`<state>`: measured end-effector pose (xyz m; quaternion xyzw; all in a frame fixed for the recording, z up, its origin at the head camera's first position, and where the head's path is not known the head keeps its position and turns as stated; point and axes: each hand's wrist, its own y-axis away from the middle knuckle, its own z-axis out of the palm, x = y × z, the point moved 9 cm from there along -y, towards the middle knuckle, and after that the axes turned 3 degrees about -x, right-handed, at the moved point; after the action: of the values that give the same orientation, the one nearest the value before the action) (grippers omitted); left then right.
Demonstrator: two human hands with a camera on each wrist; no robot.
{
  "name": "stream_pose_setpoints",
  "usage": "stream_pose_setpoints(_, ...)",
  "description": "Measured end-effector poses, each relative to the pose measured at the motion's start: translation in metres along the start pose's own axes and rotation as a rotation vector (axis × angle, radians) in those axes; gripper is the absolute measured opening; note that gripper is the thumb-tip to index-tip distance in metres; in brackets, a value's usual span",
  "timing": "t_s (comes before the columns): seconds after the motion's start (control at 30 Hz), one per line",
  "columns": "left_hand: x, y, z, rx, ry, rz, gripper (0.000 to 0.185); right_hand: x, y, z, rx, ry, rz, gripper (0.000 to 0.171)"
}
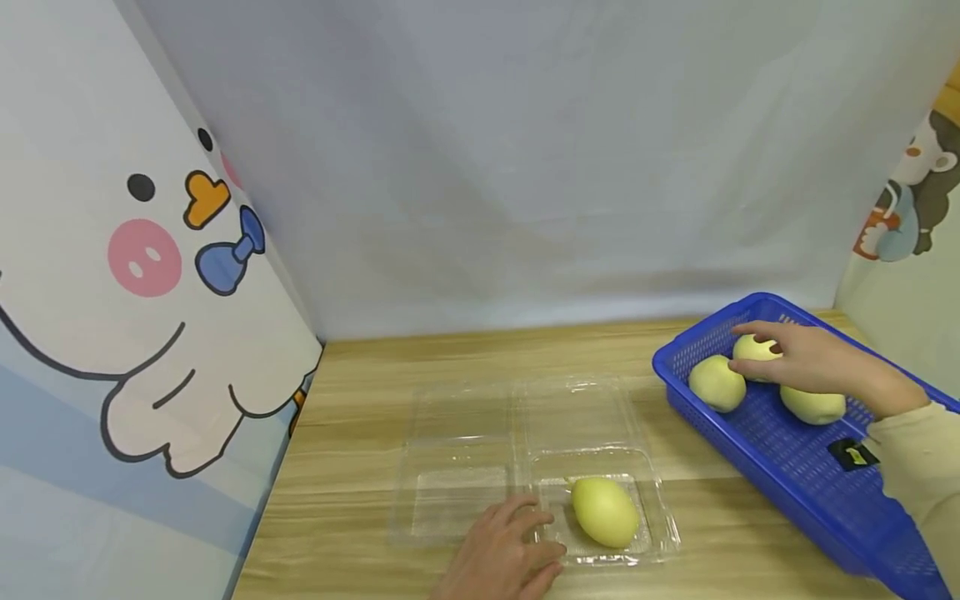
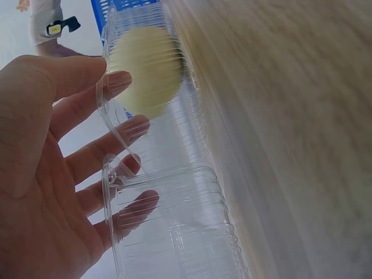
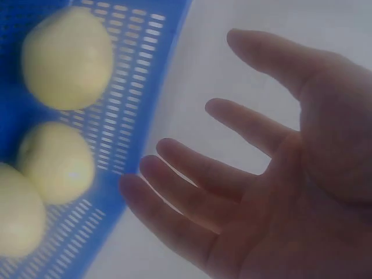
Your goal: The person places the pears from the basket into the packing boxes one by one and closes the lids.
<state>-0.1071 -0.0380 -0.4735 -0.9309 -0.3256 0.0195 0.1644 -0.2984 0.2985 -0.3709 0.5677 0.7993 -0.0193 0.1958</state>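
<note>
Open right hand (image 1: 813,360) seemingly touches a basket pear (image 1: 754,348); flat left hand (image 1: 504,558) steadies the clamshell tray (image 1: 450,492).

My right hand (image 3: 273,174) hangs open above the blue basket (image 3: 131,110), palm toward the wrist camera, fingers (image 3: 192,168) spread and straight, holding nothing. Three pale yellow fruits lie in the perforated basket at the left of the view: one (image 3: 67,55) at the top, a second (image 3: 56,163) below it, and a third (image 3: 20,212) cut off by the lower left edge, touching the second. A pale, blurred surface fills the area behind my fingers.
</note>
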Motion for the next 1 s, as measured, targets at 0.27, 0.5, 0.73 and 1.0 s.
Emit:
stream_pose_setpoints(0.27, 0.0, 0.0, 0.003, 0.0, -0.004, 0.005, 0.016, 0.014, -0.007, 0.025, -0.038, -0.023, 0.013, 0.068)
stream_pose_setpoints(0.5, 0.0, 0.001, 0.003, 0.006, -0.014, 0.002, 0.015, 0.013, -0.016, 0.051, -0.021, -0.035, -0.022, 0.067)
stream_pose_setpoints(0.73, 0.0, 0.001, 0.003, 0.004, -0.02, -0.002, 0.015, 0.013, -0.026, 0.068, 0.073, -0.019, -0.076, 0.069)
stream_pose_setpoints(1.0, -0.002, 0.001, 0.004, 0.004, 0.002, -0.005, 0.015, 0.016, -0.032, 0.081, 0.073, 0.008, -0.078, 0.073)
